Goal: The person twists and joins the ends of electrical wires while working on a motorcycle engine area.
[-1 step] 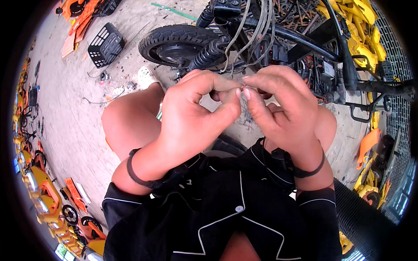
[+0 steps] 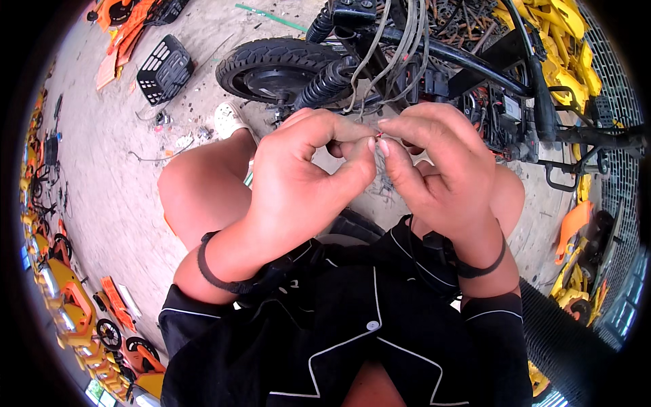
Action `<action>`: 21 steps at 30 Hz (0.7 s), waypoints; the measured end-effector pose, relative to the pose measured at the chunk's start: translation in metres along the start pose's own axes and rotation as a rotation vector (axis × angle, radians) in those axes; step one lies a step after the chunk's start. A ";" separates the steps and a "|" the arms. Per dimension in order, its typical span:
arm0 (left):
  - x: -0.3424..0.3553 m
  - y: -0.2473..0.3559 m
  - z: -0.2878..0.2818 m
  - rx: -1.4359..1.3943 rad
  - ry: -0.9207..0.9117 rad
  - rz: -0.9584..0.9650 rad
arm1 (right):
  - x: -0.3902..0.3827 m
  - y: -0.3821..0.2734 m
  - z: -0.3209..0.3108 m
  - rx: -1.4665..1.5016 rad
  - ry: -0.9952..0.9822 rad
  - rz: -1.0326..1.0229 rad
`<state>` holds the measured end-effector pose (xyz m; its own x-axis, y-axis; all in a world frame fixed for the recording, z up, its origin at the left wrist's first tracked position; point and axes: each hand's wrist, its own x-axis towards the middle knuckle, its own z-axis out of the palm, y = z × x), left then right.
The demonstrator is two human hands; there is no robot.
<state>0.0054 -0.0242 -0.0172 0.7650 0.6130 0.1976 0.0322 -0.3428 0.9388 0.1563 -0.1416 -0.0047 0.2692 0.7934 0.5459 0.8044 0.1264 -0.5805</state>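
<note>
In front of me my left hand (image 2: 308, 169) and my right hand (image 2: 441, 166) meet, fingertips nearly touching. Between their pinched thumbs and forefingers is a tiny red piece, apparently a thin wire (image 2: 379, 136); most of it is hidden by the fingers. Both hands are closed in a pinch. Just beyond them stands a black vehicle frame (image 2: 454, 61) with grey cables (image 2: 400, 47) hanging from its top. A coil-spring shock absorber (image 2: 325, 83) sits beside its thick black tyre (image 2: 237, 71).
A black plastic basket (image 2: 165, 70) lies on the concrete floor to the left, near scattered scraps. Yellow plastic panels (image 2: 559, 47) pile up at the far right. Orange and yellow vehicle parts (image 2: 71, 298) line the left side. A black ribbed object (image 2: 563, 325) is at lower right.
</note>
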 end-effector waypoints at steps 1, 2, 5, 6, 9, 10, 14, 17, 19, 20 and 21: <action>0.000 -0.001 0.000 0.004 0.001 -0.001 | 0.000 0.000 0.000 -0.025 0.000 -0.024; 0.001 -0.001 0.000 0.034 0.000 0.029 | 0.000 0.000 0.000 -0.036 0.001 -0.042; 0.002 -0.003 0.000 0.122 0.008 0.114 | 0.000 0.002 0.000 -0.058 0.008 -0.083; 0.002 -0.004 0.001 0.149 0.020 0.138 | 0.000 0.002 0.001 -0.060 0.013 -0.090; 0.002 -0.004 0.003 0.197 0.041 0.193 | -0.001 0.003 0.001 -0.074 0.017 -0.101; 0.002 -0.004 0.004 0.207 0.046 0.209 | -0.001 0.002 0.001 -0.080 0.017 -0.103; 0.002 -0.004 0.003 0.221 0.034 0.247 | -0.001 0.000 0.001 -0.071 0.013 -0.084; 0.002 -0.004 0.002 0.183 0.015 0.250 | -0.002 -0.002 0.000 -0.039 -0.004 -0.025; 0.003 -0.003 0.000 0.129 -0.010 0.242 | -0.003 -0.003 -0.002 0.003 -0.031 0.032; 0.003 -0.004 0.000 0.115 -0.020 0.232 | -0.003 -0.003 -0.002 0.042 -0.027 0.047; 0.003 -0.004 0.000 0.100 -0.030 0.223 | -0.004 -0.002 -0.001 0.081 -0.023 0.062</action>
<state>0.0070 -0.0212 -0.0202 0.7792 0.4934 0.3866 -0.0768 -0.5370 0.8401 0.1545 -0.1459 -0.0054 0.3043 0.8148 0.4935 0.7407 0.1234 -0.6604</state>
